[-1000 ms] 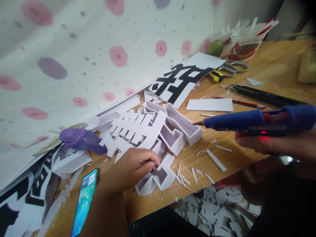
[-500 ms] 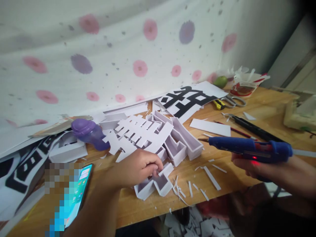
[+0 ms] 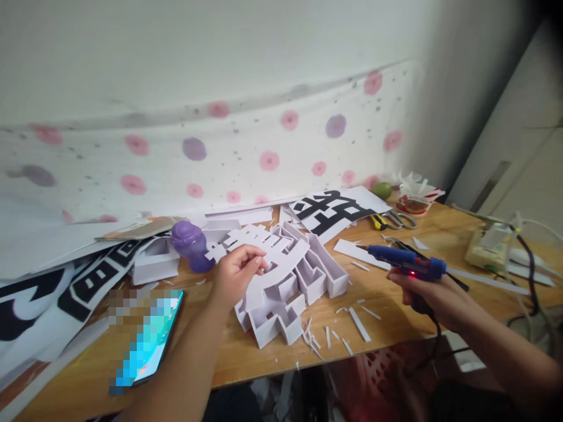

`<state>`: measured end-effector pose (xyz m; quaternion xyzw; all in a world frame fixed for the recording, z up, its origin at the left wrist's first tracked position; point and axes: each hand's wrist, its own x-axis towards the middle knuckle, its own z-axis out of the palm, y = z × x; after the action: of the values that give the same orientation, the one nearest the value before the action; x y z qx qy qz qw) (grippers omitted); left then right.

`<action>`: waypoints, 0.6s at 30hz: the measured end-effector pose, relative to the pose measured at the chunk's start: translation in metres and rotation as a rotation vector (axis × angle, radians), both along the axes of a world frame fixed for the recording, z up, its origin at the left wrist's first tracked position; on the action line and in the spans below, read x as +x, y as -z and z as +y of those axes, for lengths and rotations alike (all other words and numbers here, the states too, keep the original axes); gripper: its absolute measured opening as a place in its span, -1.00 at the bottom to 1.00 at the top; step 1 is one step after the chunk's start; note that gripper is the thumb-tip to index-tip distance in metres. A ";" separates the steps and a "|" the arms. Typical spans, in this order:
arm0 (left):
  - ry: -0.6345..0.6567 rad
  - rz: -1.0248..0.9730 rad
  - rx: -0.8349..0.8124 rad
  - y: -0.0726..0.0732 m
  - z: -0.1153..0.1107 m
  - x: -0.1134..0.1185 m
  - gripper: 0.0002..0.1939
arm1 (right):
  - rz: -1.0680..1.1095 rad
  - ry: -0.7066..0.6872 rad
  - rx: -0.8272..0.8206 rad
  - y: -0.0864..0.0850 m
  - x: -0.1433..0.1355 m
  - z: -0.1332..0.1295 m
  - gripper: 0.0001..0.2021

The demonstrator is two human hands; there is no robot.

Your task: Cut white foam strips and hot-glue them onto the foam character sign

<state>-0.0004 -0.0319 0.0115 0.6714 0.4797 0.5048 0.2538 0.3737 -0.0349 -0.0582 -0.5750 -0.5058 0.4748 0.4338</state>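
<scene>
Wooden table (image 3: pixel 391 328)'s messy. White shells (image 3: pixel 264 329) at 6 o'clock have walls up; slotted sheet (image 3: pixel 284 265) on top shows none, so probably unfinished. Right hand (image 3: pixel 433 298) grips one blue gun (image 3: pixel 407 259), 3 o'clock from them; left hand (image 3: pixel 240 272)'s curled over the sheet, can't tell if pinching. One phone (image 3: pixel 170 328), one bottle (image 3: pixel 189 237); shells too jumbled to count.

L hand (image 3: pixel 240 272), fingers bent, over white cutout (image 3: pixel 285 259), contact unclear | R hand (image 3: pixel 433 297) grips blue glue gun (image 3: pixel 407 259), red light (image 3: pixel 412 274) lit, nozzle (image 3: pixel 363 248) leftward | white open-topped shells (image 3: pixel 266 332), loose strips (image 3: pixel 360 325) on wooden table (image 3: pixel 391 319) | purple bottle (image 3: pixel 189 243), phone (image 3: pixel 165 337) at left | scissors (image 3: pixel 402 220) at right
</scene>
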 end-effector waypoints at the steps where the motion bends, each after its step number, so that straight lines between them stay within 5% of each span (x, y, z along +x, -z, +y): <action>1: -0.042 0.016 0.026 -0.001 -0.010 -0.002 -0.85 | 0.009 0.003 0.008 -0.002 0.000 0.000 -0.57; 4: -0.196 0.072 0.101 0.009 -0.045 -0.005 -0.86 | 0.001 0.013 0.048 -0.008 0.001 -0.003 -0.61; 9: -0.470 0.246 0.271 0.062 -0.087 -0.009 -0.76 | -0.050 0.020 0.096 -0.010 0.004 -0.004 -0.71; 13: -0.617 0.121 0.194 0.092 -0.094 -0.024 -0.63 | -0.029 0.029 0.095 -0.008 0.006 -0.004 -0.68; 18: -0.668 0.018 0.156 0.098 -0.090 -0.042 -0.61 | 0.025 0.027 0.121 -0.010 0.004 -0.007 -0.60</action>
<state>-0.0421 -0.1221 -0.0869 0.4988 0.6353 0.5893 0.0182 0.3775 -0.0415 -0.0483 -0.5485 -0.5202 0.4449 0.4803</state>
